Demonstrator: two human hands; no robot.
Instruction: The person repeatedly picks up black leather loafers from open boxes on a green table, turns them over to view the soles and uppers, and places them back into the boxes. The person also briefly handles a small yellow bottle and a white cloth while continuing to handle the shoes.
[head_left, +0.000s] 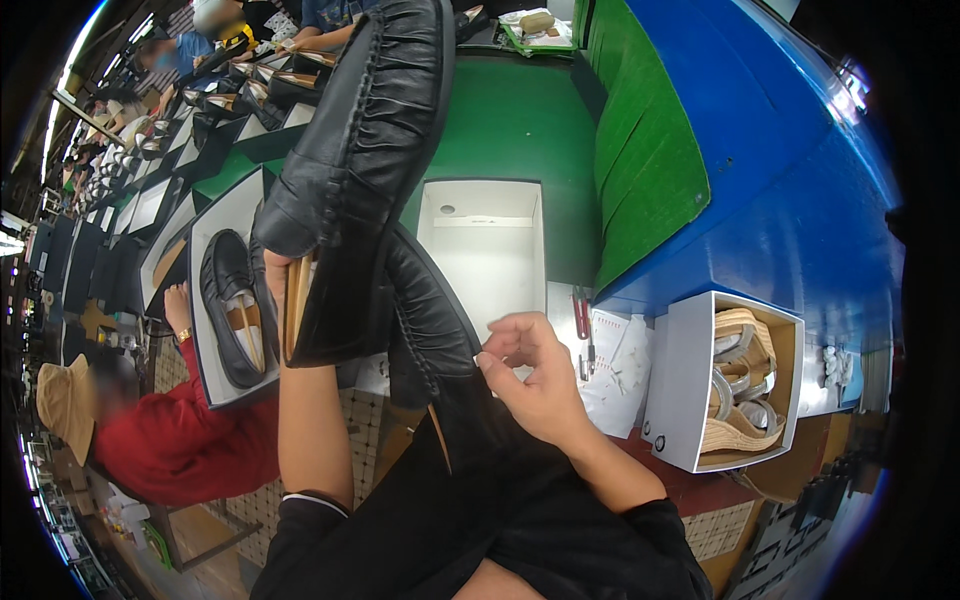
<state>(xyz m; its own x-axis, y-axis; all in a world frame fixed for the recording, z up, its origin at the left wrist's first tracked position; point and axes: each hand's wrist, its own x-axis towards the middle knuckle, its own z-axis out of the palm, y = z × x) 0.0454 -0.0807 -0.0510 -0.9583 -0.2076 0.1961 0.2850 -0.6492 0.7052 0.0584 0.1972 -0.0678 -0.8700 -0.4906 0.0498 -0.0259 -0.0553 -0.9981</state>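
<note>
The left hand (277, 272) grips a big black shoe (350, 150) & lifts it up high, toe up. Most of that hand is hidden behind the shoe, w/ just a bit of it showing at the side. A 2nd black shoe (435, 310) is tilted just behind & below it; can't tell what holds that one up. The right hand (530, 380) is let go, fingers loosely bent, w/ nothing seen in it. It's right beside the 2nd shoe; can't tell if it touches.

Past the shoes, an open white box (480, 250) sits on the green bench (515, 110). To the left, another box (237, 208) has black shoes (238, 310) in it. A person in a red top (190, 445) & a tan hat (65, 405) is nr that box.

To the right, a white box (680, 385) w/ sandals (740, 380) inside is tipped toward the right. Btwn it & the right hand lie papers (612, 365), a pen (590, 358) & a red tool (579, 312). Behind that is a big blue panel (770, 170) w/ a green sheet (650, 150) on its side.
</note>
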